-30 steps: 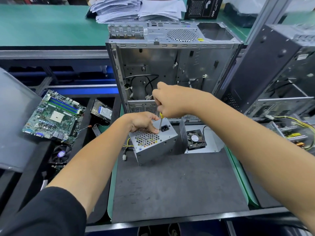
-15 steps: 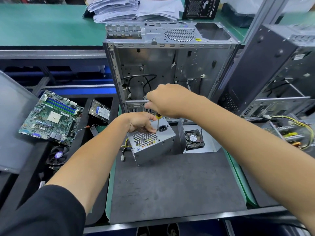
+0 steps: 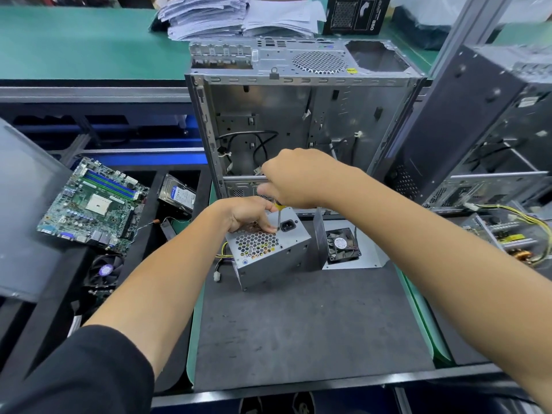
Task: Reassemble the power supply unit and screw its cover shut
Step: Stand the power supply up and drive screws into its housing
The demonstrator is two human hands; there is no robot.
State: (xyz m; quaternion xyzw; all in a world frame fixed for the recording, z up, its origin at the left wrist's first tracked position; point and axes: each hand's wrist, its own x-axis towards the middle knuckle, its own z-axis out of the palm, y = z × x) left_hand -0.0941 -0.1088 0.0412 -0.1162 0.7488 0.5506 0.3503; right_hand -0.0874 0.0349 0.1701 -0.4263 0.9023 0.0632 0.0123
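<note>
Right hand [image 3: 294, 177] lowered, clamping screwdriver [image 3: 278, 218], left hand [image 3: 249, 213] gripping boxy perforated-metal power supply [image 3: 268, 249]

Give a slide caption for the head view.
Left hand steadies power supply unit; right hand drives screwdriver into it.

A dark grey mat [image 3: 298, 330] covers the bench, edged green. On it a silver perforated metal power supply box [image 3: 268, 249] sits at twelve o'clock, a bent metal cover with black fan [image 3: 343, 245] at one o'clock.
</note>
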